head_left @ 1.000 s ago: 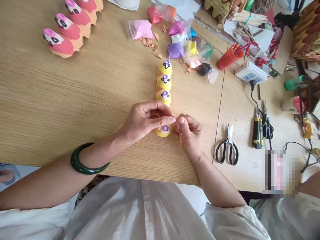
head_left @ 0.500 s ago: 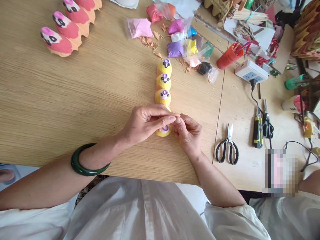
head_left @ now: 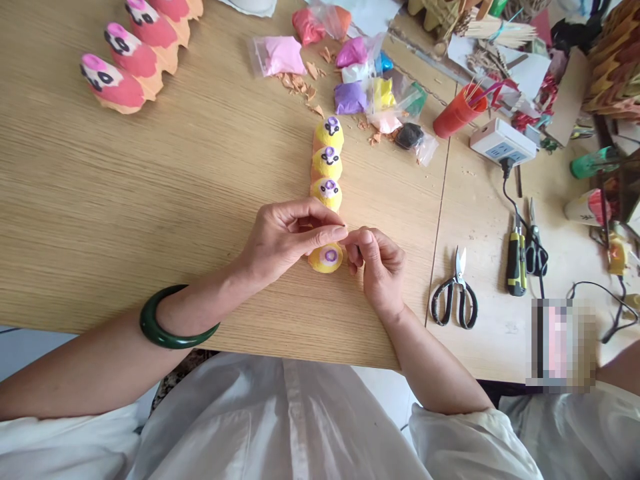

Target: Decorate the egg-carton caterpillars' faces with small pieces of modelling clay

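A strip of yellow egg-carton cups stands on the table in front of me, its cups marked with white patches, purple rings and small black shapes. The nearest cup shows a purple ring on white, without black marks visible. My left hand is over the strip, thumb and fingers pinched together and hiding part of it. Right beside it, my right hand is curled with thumb against forefinger, the fingertips of both hands close together. Whatever lies between the fingers is too small or hidden to make out.
Red egg-carton cups stand at the far left. Bags of coloured clay and orange scraps lie beyond the strip. To the right are scissors, a utility knife, a power strip and a red cup. Another person's sleeve is at lower right.
My left hand has shifted slightly left, so its fingertips are a little apart from the right thumb. More of the nearest yellow cup shows. The right hand has barely moved.
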`<state>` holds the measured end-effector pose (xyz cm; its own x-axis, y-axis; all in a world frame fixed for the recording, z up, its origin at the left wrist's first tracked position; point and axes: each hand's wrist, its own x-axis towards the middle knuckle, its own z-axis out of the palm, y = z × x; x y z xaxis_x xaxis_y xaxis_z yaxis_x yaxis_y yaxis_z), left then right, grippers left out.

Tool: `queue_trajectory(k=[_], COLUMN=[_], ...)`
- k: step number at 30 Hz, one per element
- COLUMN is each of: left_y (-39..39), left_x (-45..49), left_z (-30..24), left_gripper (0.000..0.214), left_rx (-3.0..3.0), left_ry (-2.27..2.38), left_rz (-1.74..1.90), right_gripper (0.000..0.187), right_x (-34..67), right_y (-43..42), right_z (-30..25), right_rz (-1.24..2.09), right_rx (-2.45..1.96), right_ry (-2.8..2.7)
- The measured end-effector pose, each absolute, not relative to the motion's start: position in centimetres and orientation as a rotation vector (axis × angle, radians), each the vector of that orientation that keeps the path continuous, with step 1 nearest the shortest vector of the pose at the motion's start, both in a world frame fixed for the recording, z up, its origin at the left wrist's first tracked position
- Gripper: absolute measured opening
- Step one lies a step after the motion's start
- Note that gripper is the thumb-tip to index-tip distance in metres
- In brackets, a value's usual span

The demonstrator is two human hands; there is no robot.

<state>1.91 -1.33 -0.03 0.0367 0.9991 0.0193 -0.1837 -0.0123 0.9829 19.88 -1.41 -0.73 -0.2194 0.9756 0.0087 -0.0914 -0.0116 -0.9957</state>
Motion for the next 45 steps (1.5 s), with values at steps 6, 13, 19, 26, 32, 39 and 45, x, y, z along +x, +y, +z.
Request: queue_trajectory(k=[6, 13, 19, 26, 32, 39, 45], left_y=[-1.4, -1.5, -1.6, -1.6, -1.8, -1.8, -1.6], left_x=[1.8, 1.6, 1.6, 1.9, 1.7, 1.8, 1.7], left_z=[-0.2, -0.7, -0.2, 0.3, 0.5, 0.6, 0.2], left_gripper=[0.01, 0.015, 0.019, 0.018, 0.029, 0.013, 0.013], left_rx=[1.387, 1.517, 1.498, 1.406, 1.368, 1.393, 1.457], left_ry=[1.015, 1.024, 1.043, 1.103, 1.13, 1.1, 1.078], left_rz=[1.417, 1.399, 1.321, 1.345, 1.364, 1.337, 1.33], right_gripper=[0.025, 0.026, 0.036, 0.043, 0.04, 0.044, 0.036], right_x=[19.7, 19.3, 19.5, 19.7, 19.9, 19.4, 19.4], right_y=[-1.3, -0.9, -0.9, -1.2, -1.4, -1.1, -0.9], right_z=[-0.1, 0.7, 0.3, 0.2, 0.1, 0.5, 0.6], right_rz=[1.734, 1.853, 1.78, 1.718, 1.712, 1.849, 1.827], right_rx=[-0.923, -0.883, -0.951, -1.022, -0.951, -0.963, -0.956], right_ry=[-1.075, -0.906, -0.975, -1.11, -1.145, -1.02, -0.968])
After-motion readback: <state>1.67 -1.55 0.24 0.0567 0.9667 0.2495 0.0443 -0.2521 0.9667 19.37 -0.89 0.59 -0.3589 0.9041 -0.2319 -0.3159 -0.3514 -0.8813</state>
